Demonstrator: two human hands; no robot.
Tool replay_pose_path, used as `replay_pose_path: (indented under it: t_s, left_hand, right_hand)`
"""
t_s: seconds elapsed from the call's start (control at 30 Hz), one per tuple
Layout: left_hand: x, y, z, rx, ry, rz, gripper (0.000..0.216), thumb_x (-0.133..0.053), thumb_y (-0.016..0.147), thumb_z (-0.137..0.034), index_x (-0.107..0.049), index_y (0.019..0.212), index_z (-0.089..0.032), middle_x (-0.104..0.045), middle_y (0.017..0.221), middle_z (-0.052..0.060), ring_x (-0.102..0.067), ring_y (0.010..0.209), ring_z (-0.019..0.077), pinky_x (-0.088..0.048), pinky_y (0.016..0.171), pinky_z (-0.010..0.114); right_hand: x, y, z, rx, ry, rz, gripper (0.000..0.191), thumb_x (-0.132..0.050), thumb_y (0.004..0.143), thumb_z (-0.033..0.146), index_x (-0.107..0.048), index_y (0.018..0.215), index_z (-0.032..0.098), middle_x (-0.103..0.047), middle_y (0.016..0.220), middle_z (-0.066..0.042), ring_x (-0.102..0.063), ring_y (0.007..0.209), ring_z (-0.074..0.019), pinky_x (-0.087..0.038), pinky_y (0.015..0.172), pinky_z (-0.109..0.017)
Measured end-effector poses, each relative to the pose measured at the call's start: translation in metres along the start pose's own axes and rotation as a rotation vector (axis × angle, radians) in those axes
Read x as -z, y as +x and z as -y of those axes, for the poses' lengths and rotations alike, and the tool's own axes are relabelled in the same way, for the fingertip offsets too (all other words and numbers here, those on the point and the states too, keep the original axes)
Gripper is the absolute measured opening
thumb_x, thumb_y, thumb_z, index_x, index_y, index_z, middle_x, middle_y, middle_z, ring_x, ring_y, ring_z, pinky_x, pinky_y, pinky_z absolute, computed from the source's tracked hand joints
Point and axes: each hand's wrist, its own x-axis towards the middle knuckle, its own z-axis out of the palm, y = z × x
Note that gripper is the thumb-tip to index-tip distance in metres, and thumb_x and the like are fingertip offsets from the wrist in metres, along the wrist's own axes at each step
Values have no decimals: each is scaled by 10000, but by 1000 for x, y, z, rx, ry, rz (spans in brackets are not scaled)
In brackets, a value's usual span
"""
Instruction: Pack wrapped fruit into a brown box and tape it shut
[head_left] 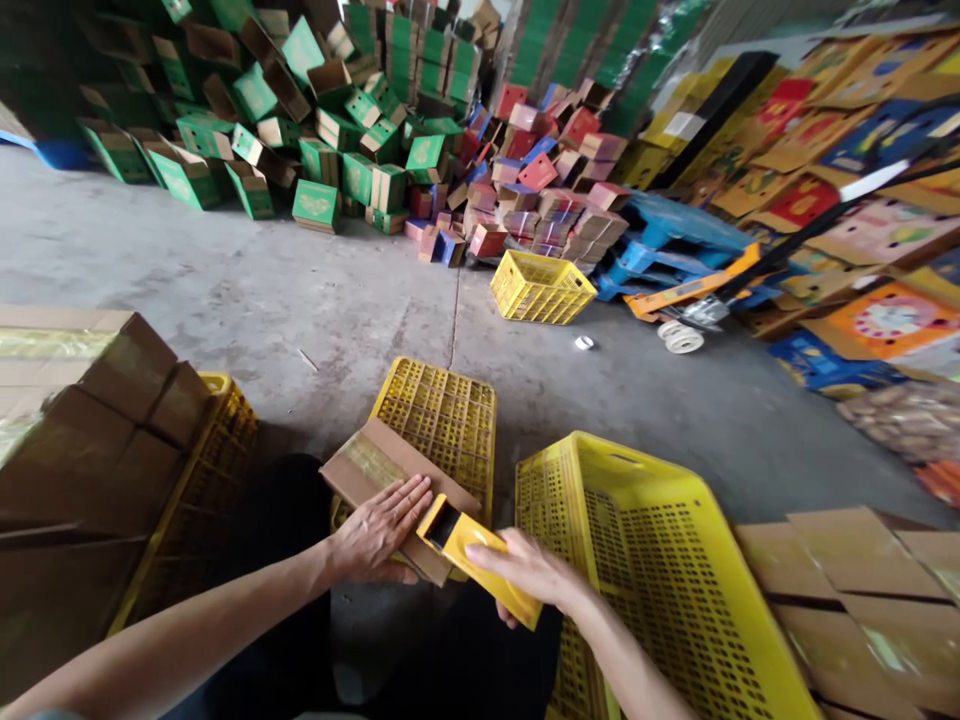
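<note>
A small brown cardboard box [382, 455] with a strip of tape along it rests tilted on an upturned yellow crate [442, 395]. My left hand [379, 530] lies across the box's near part, fingers stretched over the top and thumb down at the near side, gripping it. In my right hand [525, 570] is a yellow tape dispenser [480, 555], its dark open end against the box's right part, close to my left fingertips. My right thumb lies on top of the dispenser, and the other fingers wrap underneath, partly hidden.
A large yellow crate [675, 540] stands at right, beside stacked cartons [855, 590]. More cartons [97, 450] fill a crate [217, 440] at left. Farther off are a small yellow crate [544, 290], a pallet jack [697, 290], blue pallets [667, 240] and piled green boxes [315, 205].
</note>
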Motion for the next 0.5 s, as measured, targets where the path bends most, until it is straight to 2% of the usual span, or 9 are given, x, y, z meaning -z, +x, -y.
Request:
replay_pose_path:
  t_s: [0.2, 0.37, 0.5]
  left_hand:
    - [2, -2, 0, -6, -9, -16, 1253, -489, 870, -881, 21, 1695, -87, -164, 1744, 214, -226, 1607, 376, -219, 1302, 483]
    - [2, -1, -12, -13, -3, 5, 1263, -627, 835, -827, 9, 1706, -168, -76, 1760, 194, -174, 1616, 400, -190, 1305, 523]
    - [-5, 4, -22, -73, -64, 13, 1285, -663, 855, -766, 89, 1693, -147, -129, 1763, 164, -166, 1625, 354, -191, 1317, 482]
  right_hand:
    - [2, -6, -19, -64, -5, -68, 500, -591, 945, 683, -562, 1012, 188, -704, 579, -23, -704, 492, -190, -501, 447, -211]
    - [-3, -5, -20, -60, 21, -102, 501, -590, 935, 684, -558, 999, 189, -689, 559, -17, -686, 466, -183, -508, 446, -216]
    - [-3, -7, -19, -32, 8, -69, 511, -578, 931, 694, -579, 956, 184, -680, 544, -15, -677, 455, -182, -519, 462, -223]
